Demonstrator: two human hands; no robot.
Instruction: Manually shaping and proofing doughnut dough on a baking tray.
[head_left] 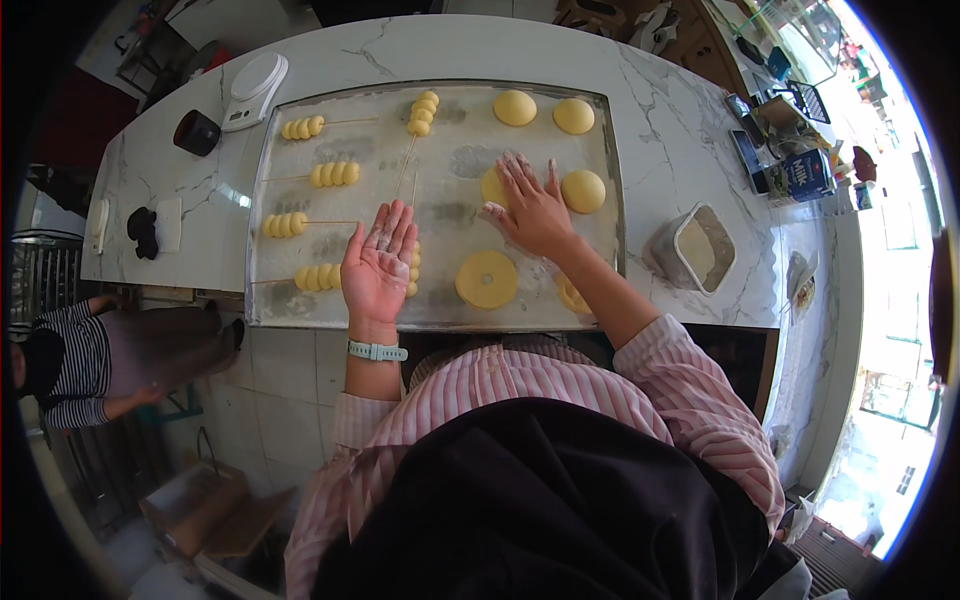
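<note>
- Where my right fingers (pixel 519 178) spread flat, they cover much of a pale yellow dough round (pixel 489 187), on the right half of the floured tray (pixel 465 110), left of a smooth dough ball (pixel 582 191).
- The round looks soft, light and easily dented; flour probably limits any sticking, and cupping it from the sides seems safest.
- My right arm (pixel 605 285) reaches up and leftward, palm down, clenching nothing.
- My left fingers (pixel 391 225) are loosely uncurled, palm up, thumb apart, flour-dusted and empty, beside a skewered dough coil (pixel 415 272).
</note>
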